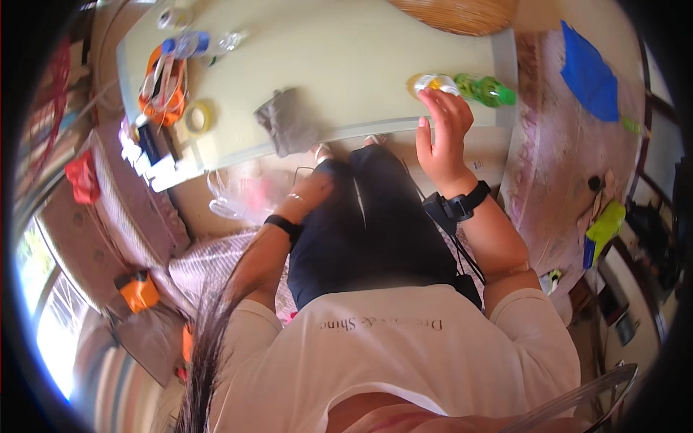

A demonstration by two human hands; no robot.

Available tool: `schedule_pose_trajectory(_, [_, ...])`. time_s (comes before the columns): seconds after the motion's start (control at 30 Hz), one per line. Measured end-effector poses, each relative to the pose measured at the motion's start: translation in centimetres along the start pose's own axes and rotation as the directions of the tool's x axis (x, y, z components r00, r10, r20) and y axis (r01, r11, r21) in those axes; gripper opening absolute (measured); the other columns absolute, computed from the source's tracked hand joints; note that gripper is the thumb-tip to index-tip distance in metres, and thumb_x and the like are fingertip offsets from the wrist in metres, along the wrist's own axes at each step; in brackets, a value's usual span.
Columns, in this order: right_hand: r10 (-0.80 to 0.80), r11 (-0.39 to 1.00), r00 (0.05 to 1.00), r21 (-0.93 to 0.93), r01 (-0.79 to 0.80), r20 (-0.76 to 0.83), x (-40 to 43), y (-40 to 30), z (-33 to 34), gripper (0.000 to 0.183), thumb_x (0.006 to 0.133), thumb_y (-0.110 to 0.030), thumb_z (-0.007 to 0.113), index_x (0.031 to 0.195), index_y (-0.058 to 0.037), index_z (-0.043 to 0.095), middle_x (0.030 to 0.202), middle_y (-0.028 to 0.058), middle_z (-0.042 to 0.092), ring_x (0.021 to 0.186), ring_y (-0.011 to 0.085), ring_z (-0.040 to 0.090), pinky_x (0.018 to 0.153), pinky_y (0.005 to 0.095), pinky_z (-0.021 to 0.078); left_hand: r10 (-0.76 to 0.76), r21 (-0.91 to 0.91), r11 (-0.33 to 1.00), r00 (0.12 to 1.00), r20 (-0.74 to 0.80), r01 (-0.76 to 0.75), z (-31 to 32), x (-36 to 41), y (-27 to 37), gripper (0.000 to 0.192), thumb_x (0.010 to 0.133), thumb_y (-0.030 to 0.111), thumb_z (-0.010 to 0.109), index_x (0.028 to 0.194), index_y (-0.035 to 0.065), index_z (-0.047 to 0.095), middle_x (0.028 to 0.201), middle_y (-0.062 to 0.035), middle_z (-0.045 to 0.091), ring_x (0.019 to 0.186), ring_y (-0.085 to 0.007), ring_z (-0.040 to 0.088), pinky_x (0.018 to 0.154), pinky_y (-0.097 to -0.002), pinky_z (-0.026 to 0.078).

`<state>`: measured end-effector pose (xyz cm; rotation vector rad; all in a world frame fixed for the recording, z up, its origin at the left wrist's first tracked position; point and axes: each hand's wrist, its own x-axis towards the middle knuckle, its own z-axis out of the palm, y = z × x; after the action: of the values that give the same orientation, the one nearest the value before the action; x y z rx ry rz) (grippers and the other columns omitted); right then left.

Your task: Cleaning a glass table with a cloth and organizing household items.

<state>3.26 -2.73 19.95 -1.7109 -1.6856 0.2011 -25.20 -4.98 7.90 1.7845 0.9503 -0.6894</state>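
My right hand is raised over the near edge of a pale table, its thumb apart from the fingers and nothing in its grasp. Its fingertips overlap a bottle with yellow contents, which lies on its side; whether they touch cannot be told. Beside that bottle lies a green plastic bottle. Low over my left thigh is my left hand, blurred, with no object visible in it. Ahead of it, a crumpled grey cloth rests at the table's near edge. A clear plastic bag is to its left.
On the table's left are an orange pouch, a tape roll, a dark box, a clear bottle with blue cap and a can. A woven tray sits at the back. Sofas flank the table; a blue sheet lies right.
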Motion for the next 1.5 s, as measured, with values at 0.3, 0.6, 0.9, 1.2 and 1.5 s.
schedule_pose_trajectory(0.3, [-0.128, 0.987, 0.945, 0.130, 0.092, 0.300, 1.3, -3.1, 5.5, 0.040, 0.066, 0.003, 0.046, 0.104, -0.0085, 0.048, 0.103, 0.0075, 0.046, 0.098, 0.0232, 0.041, 0.085, 0.0379, 0.0268, -0.230, -0.487, 0.820, 0.952, 0.203, 0.302, 25.7, -16.5, -8.5, 0.034, 0.082, 0.029, 0.039, 0.102, 0.0054, 0.051, 0.103, -0.0151, 0.053, 0.099, -0.0290, 0.046, 0.085, -0.0347, 0.036])
schedule_pose_trajectory(0.6, [-0.231, 0.973, 0.795, 0.108, 0.206, 0.561, 0.3, -4.8, 12.4, 0.022, 0.069, -0.003, 0.048, 0.089, -0.0093, 0.053, 0.090, 0.0039, 0.051, 0.091, 0.0210, 0.046, 0.081, 0.0359, 0.0312, -0.399, -0.581, 0.688, 0.896, 0.196, 0.434, 45.0, -30.5, -2.9, 0.033, 0.081, 0.030, 0.042, 0.098, 0.0045, 0.053, 0.099, -0.0158, 0.054, 0.096, -0.0287, 0.049, 0.081, -0.0350, 0.038])
schedule_pose_trajectory(0.9, [-0.057, 0.988, 0.686, -0.058, 0.143, 0.726, -1.2, -5.6, 16.6, 0.018, 0.069, -0.006, 0.051, 0.086, -0.0088, 0.054, 0.085, 0.0046, 0.053, 0.087, 0.0226, 0.048, 0.075, 0.0351, 0.0363, -0.517, -0.511, 0.660, 0.827, 0.222, 0.550, 49.0, -35.6, -12.5, 0.032, 0.079, 0.031, 0.045, 0.094, 0.0037, 0.055, 0.095, -0.0166, 0.055, 0.092, -0.0283, 0.051, 0.078, -0.0352, 0.040])
schedule_pose_trajectory(1.2, [0.399, 0.917, 0.843, -0.186, -0.354, 0.360, -2.4, -6.1, 27.8, 0.050, 0.079, -0.029, 0.048, 0.123, -0.0112, 0.032, 0.124, 0.0249, 0.026, 0.114, 0.0376, 0.026, 0.094, 0.0415, 0.0245, -0.132, 0.151, 0.952, 0.804, -0.580, 0.266, -0.6, -25.8, -18.4, 0.023, 0.074, 0.006, 0.049, 0.097, 0.0061, 0.052, 0.092, -0.0106, 0.055, 0.085, -0.0287, 0.051, 0.077, -0.0308, 0.041])
schedule_pose_trajectory(1.5, [0.523, 0.724, 0.843, -0.454, -0.518, -0.127, -3.5, -9.0, 34.8, 0.049, 0.081, -0.029, 0.041, 0.120, -0.0001, 0.031, 0.127, 0.0222, 0.022, 0.118, 0.0340, 0.022, 0.095, 0.0438, 0.0193, -0.061, -0.072, 0.997, 0.770, -0.636, 0.020, -6.9, -19.1, -25.4, 0.018, 0.072, 0.006, 0.047, 0.088, 0.0062, 0.053, 0.088, -0.0095, 0.054, 0.079, -0.0275, 0.051, 0.070, -0.0358, 0.040])
